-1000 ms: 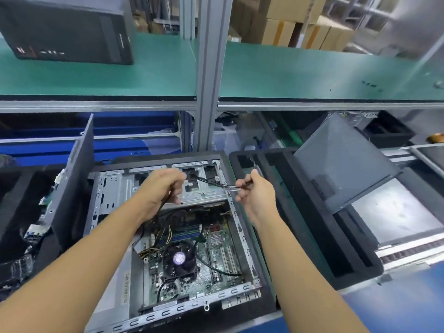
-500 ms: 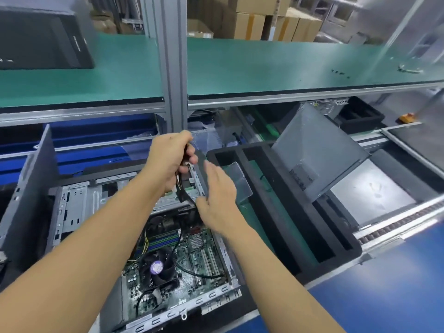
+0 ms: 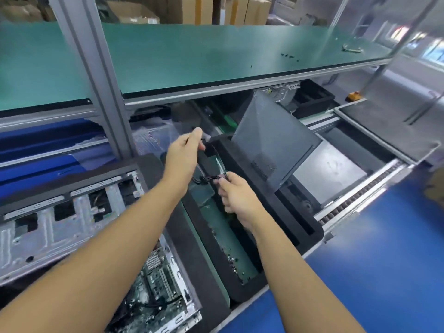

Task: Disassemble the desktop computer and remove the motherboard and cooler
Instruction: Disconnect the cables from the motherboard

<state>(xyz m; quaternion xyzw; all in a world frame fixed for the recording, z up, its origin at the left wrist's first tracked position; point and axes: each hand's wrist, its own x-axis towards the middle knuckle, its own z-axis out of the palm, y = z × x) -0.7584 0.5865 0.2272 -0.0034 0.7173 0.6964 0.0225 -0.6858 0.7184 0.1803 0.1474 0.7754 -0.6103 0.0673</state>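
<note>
Open grey steel desktop case (image 3: pixel 48 231) lies on its side, lower left; green printed-circuit motherboard (image 3: pixel 158 282) seated inside, partly blurred.

only two arms and two hands of the person show. the left forearm (image 3: pixel 108 248) is bare along all of its visible length, smooth and rounded, very broad at the lower edge of the wide-angle picture and tapering to a narrow wrist. the right forearm (image 3: pixel 300 272) is bare as well and tapers the same way, though it looks slimmer. the left hand (image 3: pixel 182 155) is bare, its back and thumb showing. the right hand (image 3: pixel 236 195) is bare too, its back and knuckles showing, with the fingers (image 3: pixel 223 195) partly in shadow. motion blur softens nails and finer skin detail beyond telling.
</note>
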